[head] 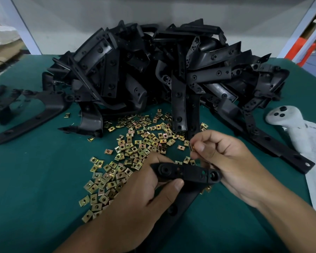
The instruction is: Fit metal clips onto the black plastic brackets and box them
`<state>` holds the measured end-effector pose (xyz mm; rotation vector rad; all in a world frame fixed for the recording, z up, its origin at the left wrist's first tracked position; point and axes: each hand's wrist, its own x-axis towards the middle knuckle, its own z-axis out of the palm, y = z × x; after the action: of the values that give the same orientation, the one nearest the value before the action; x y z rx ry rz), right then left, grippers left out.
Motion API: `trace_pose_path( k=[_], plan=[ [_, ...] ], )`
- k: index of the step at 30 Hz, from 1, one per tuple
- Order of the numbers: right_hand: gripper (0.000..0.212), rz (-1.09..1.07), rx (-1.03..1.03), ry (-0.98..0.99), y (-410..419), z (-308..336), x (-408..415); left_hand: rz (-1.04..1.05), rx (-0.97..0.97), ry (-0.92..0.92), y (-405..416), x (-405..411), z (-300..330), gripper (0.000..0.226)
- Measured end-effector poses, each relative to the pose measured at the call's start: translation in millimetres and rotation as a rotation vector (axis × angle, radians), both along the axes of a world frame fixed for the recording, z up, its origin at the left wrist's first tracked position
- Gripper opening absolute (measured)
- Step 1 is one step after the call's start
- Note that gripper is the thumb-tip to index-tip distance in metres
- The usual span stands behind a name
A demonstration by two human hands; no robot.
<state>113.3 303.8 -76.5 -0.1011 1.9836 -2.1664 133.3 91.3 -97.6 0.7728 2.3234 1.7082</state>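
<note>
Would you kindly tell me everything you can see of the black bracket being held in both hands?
The black plastic bracket is matte and elongated, with a round boss hole near each end and smaller holes between. It lies roughly level above the green table, over the scattered clips. The left hand grips its left end, thumb below; the right hand supports its right end while pinching a metal clip just above it.

A single head-worn, wide-angle camera looks forward and steeply down from close above the green worktop (35, 179). Both forearms enter from the bottom edge, and the frame's margins curve.
</note>
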Motion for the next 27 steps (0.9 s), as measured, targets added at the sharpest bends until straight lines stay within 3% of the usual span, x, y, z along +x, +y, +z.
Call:
trace_pose_path(
  k=[4,11,17,27],
  plan=[
    [0.021,0.046,0.019,0.001,2.5,0.5,0.3,-0.014,0.004,-0.01,-0.1,-0.7,-0.4,0.012],
    [0.017,0.13,0.077,0.066,4.8,-1.0,2.0,-0.001,0.034,-0.01,0.6,-2.5,-3.5,0.016],
    [0.019,0.157,0.131,0.08,3.2,-2.4,2.9,-0.01,0.029,-0.013,1.2,-2.7,-2.6,0.005],
    [0.027,0.162,0.093,0.061,-0.5,-3.1,4.5,0.008,-0.006,-0.015,-0.5,-3.1,-4.4,0.016]
  ],
)
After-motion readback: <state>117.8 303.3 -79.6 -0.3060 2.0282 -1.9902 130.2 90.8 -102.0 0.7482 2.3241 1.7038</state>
